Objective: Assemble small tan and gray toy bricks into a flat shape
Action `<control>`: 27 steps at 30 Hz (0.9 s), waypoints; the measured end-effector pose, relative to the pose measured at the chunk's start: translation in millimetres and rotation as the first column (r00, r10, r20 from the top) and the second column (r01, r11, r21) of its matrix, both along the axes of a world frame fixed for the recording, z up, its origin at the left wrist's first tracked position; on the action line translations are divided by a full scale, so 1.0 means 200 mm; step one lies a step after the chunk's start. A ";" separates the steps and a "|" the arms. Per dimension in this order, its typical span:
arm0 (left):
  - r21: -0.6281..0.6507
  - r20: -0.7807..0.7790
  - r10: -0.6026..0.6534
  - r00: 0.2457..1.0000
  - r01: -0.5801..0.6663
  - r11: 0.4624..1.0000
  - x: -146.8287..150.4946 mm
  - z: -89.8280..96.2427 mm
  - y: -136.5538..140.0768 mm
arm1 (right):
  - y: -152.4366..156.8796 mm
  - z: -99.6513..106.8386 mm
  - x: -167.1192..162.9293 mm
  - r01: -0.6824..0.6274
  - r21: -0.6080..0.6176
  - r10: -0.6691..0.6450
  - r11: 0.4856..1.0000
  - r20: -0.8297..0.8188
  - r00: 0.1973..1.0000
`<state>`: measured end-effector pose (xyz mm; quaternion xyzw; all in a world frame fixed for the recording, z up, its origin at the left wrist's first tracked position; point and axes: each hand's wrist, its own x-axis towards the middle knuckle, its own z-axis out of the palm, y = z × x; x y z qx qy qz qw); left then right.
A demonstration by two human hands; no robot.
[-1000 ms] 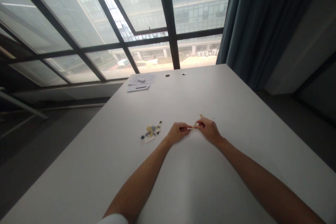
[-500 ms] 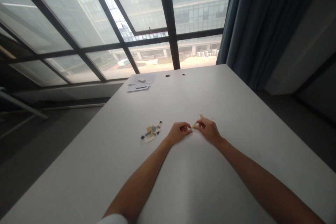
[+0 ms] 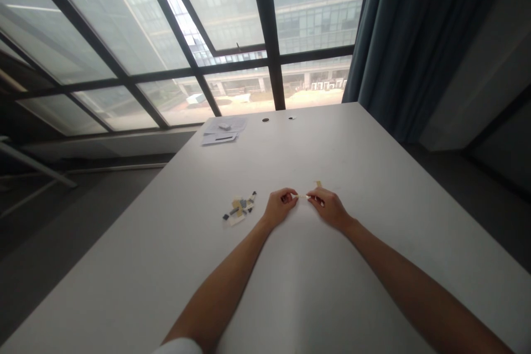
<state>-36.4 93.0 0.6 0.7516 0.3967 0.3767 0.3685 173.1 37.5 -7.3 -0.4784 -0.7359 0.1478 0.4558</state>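
Between my two hands stretches a small, thin pale-yellow strip, held just over the white table. My left hand pinches its left end between thumb and fingers. At the right end, the fingertips of my right hand are closed on the strip. Just beyond the right hand's knuckles shows a small yellow piece; I cannot tell whether it lies on the table or joins the strip. To the left of my left hand lies a loose pile of small yellow, grey, black and white pieces.
The white table spans the space before me. Papers with a small white object lie at its far left corner. Two small round dark spots sit near the far edge. Windows stand beyond, with a blue curtain on the right.
My left hand has shifted slightly left and up, away from my right hand. The gap between the fingertips has widened, and the strip now lies level across it.
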 end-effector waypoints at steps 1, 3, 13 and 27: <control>0.000 0.003 0.008 1.000 -0.008 1.000 0.00 0.00 0.00 | 0.00 0.00 0.00 -0.015 0.001 0.015 1.000 0.006 1.000; -0.003 0.005 0.019 1.000 -0.019 1.000 0.00 -0.01 0.01 | 0.00 0.01 0.00 -0.027 0.008 0.027 1.000 0.021 0.999; -0.046 0.062 0.074 0.995 -0.072 0.996 0.01 -0.01 0.02 | -0.01 0.01 -0.01 -0.007 0.017 0.006 1.000 0.053 0.999; -0.031 0.038 -0.009 0.999 0.010 0.999 0.00 0.00 0.01 | -0.01 0.02 -0.01 -0.078 -0.062 0.081 0.995 0.062 0.995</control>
